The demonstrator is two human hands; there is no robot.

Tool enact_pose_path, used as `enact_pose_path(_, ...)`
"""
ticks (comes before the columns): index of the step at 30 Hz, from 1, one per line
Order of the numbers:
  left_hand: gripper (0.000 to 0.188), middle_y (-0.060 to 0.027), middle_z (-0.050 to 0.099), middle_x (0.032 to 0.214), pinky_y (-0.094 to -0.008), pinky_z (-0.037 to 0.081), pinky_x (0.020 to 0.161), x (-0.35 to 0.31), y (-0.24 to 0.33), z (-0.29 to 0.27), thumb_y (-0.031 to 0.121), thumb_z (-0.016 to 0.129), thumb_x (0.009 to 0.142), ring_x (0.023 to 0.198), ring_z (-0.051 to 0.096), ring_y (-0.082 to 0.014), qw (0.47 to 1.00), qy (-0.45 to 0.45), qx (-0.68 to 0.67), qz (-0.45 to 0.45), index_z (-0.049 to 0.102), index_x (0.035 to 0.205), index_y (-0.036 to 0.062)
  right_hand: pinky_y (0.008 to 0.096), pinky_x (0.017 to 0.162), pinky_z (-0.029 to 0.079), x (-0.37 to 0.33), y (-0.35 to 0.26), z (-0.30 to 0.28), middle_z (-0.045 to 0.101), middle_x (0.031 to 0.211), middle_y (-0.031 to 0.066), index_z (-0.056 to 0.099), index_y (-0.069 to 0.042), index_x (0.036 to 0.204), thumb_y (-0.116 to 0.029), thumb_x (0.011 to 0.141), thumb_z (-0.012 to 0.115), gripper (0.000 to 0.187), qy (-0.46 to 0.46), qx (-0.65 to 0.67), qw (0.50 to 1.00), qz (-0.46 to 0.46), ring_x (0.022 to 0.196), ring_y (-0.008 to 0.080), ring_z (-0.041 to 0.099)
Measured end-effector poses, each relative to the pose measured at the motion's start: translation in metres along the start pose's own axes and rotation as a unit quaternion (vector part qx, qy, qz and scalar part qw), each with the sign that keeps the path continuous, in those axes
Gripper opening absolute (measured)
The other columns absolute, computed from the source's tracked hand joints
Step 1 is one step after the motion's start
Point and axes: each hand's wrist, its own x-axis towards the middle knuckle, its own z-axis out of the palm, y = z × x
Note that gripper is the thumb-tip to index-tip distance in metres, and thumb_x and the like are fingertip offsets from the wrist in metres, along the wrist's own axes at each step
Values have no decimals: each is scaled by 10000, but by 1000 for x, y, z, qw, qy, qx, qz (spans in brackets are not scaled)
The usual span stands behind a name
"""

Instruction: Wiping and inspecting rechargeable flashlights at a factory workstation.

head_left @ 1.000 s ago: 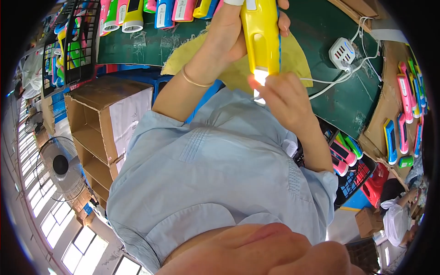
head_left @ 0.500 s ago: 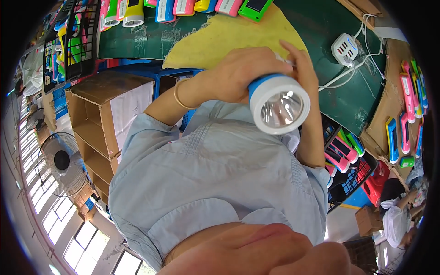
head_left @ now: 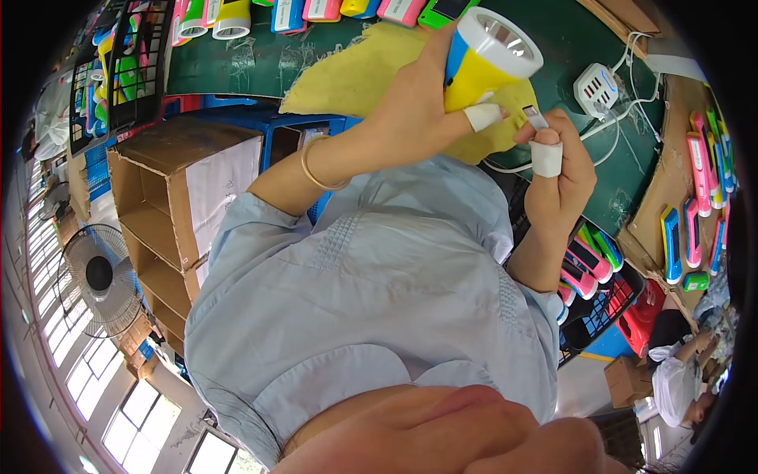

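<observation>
A yellow flashlight (head_left: 478,75) with a blue collar and a white lens head is gripped in my left hand (head_left: 418,107), its lens tilted up and to the right. White tape wraps the left thumb. Just to the right, my right hand (head_left: 564,170) pinches a small USB plug (head_left: 535,118) between thumb and fingertips, with its metal end toward the flashlight but apart from it. Tape also covers the right thumb. Under both hands a yellow cloth (head_left: 339,79) lies on the green table (head_left: 229,67).
A white USB charging hub (head_left: 596,89) with white cables sits on the table at right. Several coloured flashlights (head_left: 324,9) line the far edge. Black baskets (head_left: 118,87) of flashlights flank the table, with a cardboard shelf (head_left: 150,186) at left. Another person (head_left: 677,379) is at far right.
My hands have moved apart. The left has raised the flashlight and turned it so its yellow body shows; the right has shifted right and down, and the USB plug now shows in it.
</observation>
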Motion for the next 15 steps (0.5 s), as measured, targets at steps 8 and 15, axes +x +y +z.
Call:
enact_pose_path(8,714,-175,499,1068,-327,459,808,15,26,-14,113,648,786,915,556,-271,988,-6,94,122,210,1322,-61,226,449,301,23,-4,6,475,598,48,575,18,759,-93,820,615,132,-43,-40,998,3,499,98,393)
enact_pose_path(15,668,-189,508,922,-375,458,706,15,-4,0,190,730,652,819,546,-309,998,43,44,-12,372,1168,-41,249,446,315,27,5,15,474,592,64,574,28,760,-116,828,619,166,-20,-51,997,45,488,118,400)
